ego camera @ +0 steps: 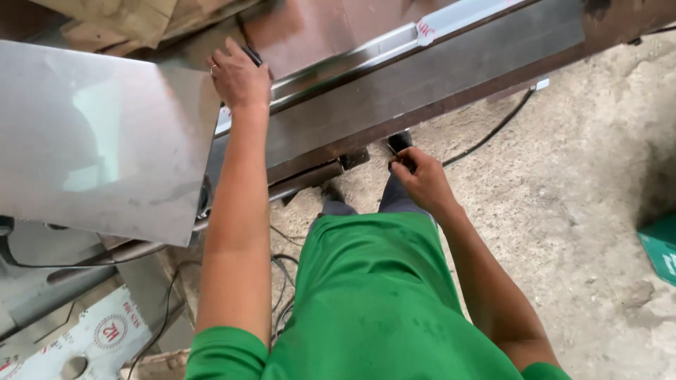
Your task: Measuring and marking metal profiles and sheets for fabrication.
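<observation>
My left hand (239, 76) rests on the far edge of a large shiny steel sheet (98, 134) lying on a metal machine bed (422, 77), fingers curled over the sheet's corner beside a small dark object. My right hand (419, 176) is lower, near my thigh below the bed's front edge, fingers closed around a small dark item at the fingertips. I wear a green shirt (373, 302) and dark trousers.
A long dark steel beam (458, 67) runs diagonally across the top. Black cables (493, 130) trail over the rough concrete floor (577, 183). A green box (662, 250) sits at the right edge. Film-covered sheet pieces (98, 331) lie lower left, cardboard (134, 21) upper left.
</observation>
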